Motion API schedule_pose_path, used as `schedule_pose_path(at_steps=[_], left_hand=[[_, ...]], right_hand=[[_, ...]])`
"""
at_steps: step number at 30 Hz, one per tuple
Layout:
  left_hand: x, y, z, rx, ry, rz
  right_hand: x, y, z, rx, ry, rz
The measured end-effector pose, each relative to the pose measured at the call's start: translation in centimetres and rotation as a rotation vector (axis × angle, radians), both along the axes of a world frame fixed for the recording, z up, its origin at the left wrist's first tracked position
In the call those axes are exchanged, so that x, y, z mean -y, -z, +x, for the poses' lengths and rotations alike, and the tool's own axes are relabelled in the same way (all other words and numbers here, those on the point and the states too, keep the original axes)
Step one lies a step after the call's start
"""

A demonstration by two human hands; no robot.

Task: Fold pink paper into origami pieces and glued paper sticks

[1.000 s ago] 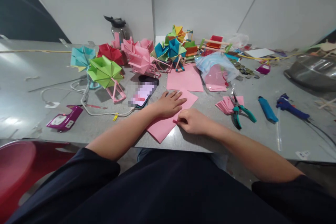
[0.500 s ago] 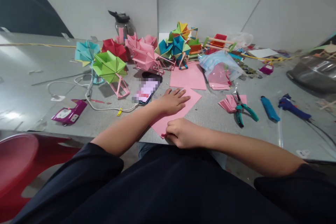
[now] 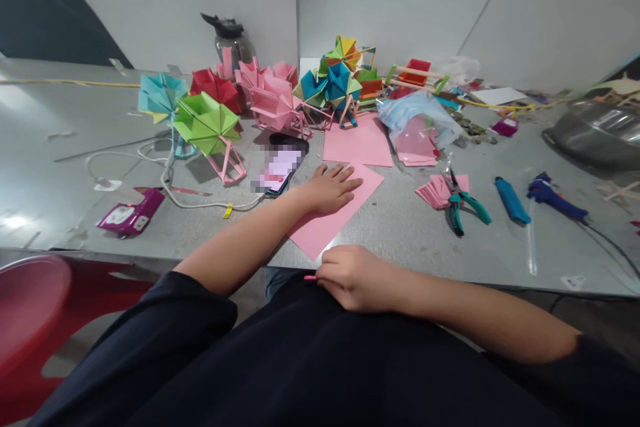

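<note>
My left hand point(image 3: 334, 192) lies flat with its fingers spread on a sheet of pink paper point(image 3: 317, 239), which rests askew near the table's front edge. Closed in a pinch, my right hand point(image 3: 353, 280) is just off that edge, in front of the sheet's near corner and apart from it. A small pink piece point(image 3: 310, 278) sticks out from its fingertips; the rest is hidden in the fist, so its kind is unclear. Beyond my left hand lies another pink sheet point(image 3: 356, 147).
Folded paper models such as a green one point(image 3: 207, 121) and a pink one point(image 3: 274, 103) line the back. A phone point(image 3: 287, 159) is left of the sheet. Rightward lie folded pink pieces point(image 3: 434, 192), pliers point(image 3: 477, 208) and a blue glue gun point(image 3: 557, 201). A red stool point(image 3: 35, 307) stands left.
My right hand has drawn back toward my body with the small pink piece, away from the sheet's near corner and off the table edge. My left hand stays on the paper.
</note>
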State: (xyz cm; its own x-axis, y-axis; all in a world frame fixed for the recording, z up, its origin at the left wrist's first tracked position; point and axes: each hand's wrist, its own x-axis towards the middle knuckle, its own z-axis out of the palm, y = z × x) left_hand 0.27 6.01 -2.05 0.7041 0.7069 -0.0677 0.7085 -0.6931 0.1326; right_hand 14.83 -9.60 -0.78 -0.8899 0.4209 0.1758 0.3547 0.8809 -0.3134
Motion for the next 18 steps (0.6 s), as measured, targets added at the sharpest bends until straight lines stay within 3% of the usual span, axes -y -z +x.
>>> schedule_pose_path(at_steps=[4, 10, 18], left_hand=[[0.1, -0.1, 0.1, -0.005, 0.018, 0.003], [0.1, 0.0, 0.0, 0.004, 0.009, 0.003], [0.1, 0.1, 0.0, 0.008, 0.005, 0.015]], right_hand=[[-1.4, 1.0, 1.4, -0.1, 0.197, 0.063], [-3.4, 2.3, 2.9, -0.057, 0.314, 0.116], [-6.4, 1.6, 5.5, 0.078, 0.663, 0.081]])
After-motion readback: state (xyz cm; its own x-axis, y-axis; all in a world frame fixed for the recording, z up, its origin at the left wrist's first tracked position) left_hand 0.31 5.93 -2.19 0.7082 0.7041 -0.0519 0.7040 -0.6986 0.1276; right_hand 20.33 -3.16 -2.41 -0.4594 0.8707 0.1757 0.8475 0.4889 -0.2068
